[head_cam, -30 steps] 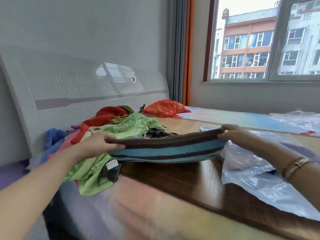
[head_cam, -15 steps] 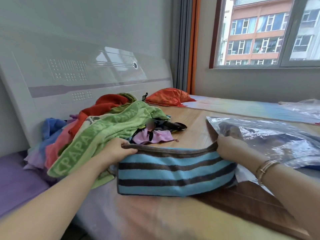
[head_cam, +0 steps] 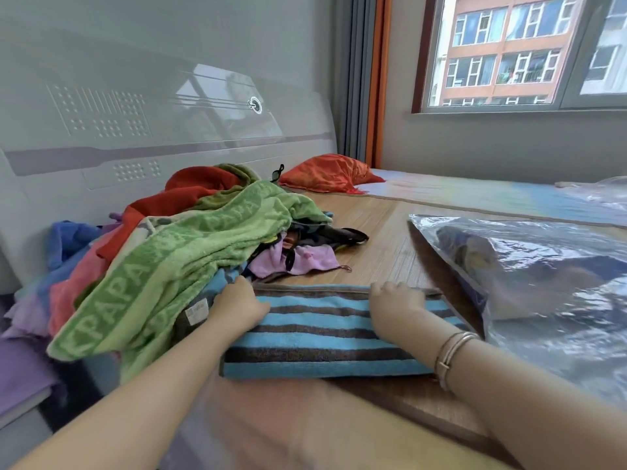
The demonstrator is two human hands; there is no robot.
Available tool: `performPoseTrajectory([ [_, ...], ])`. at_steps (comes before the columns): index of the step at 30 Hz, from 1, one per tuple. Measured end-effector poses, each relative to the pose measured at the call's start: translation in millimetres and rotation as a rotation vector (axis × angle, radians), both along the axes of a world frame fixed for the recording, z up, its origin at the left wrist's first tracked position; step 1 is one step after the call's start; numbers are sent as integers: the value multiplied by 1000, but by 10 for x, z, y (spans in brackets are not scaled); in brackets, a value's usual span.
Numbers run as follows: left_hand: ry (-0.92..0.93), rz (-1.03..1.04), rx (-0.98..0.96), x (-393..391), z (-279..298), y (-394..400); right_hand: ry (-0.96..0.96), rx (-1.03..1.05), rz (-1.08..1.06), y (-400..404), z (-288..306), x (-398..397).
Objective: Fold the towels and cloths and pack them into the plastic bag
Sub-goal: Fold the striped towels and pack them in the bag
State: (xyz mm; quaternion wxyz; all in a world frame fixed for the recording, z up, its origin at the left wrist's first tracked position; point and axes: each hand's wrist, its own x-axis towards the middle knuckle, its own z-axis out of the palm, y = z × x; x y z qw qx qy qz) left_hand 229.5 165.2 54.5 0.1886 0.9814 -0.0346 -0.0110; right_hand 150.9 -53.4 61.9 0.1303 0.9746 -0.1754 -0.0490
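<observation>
From the head view, the blue and brown striped towel [head_cam: 325,330] lies folded into a long band on the wooden surface [head_cam: 383,245], its near edge close to the person and its far edge just short of the pile of unfolded cloths [head_cam: 190,245]. The left hand [head_cam: 239,305] rests on the towel's left end, next to a small sewn label, and the right hand [head_cam: 395,301] rests on the top edge further right; both lie knuckles up with fingers curled down over the far fold, though whether they pinch the cloth or only press it flat I cannot tell. The step in hand looks like flattening this fold. The plastic bag [head_cam: 543,276] lies just beside the towel's right end, already holding something dark, its mouth hard to make out. Next, the towel likely needs folding across its length to a size the bag takes, then sliding to the right; the green towel [head_cam: 176,262] draped over the pile waits.
</observation>
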Motion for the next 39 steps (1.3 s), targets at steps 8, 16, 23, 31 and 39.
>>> performPoseTrajectory([
  [8,187,156,-109,-160,-13,92,-145,419,130,289,-478,-213],
  [16,218,227,-392,-536,-146,242,-148,436,138,284,-430,-279],
  [23,225,192,-1131,-625,191,249,-315,610,175,238,-157,-606],
  [31,17,-232,-1130,-890,769,-855,-734,868,117,-281,669,-1091],
  [39,494,-588,-834,-1313,476,-1392,-707,695,55,-666,554,-1242],
])
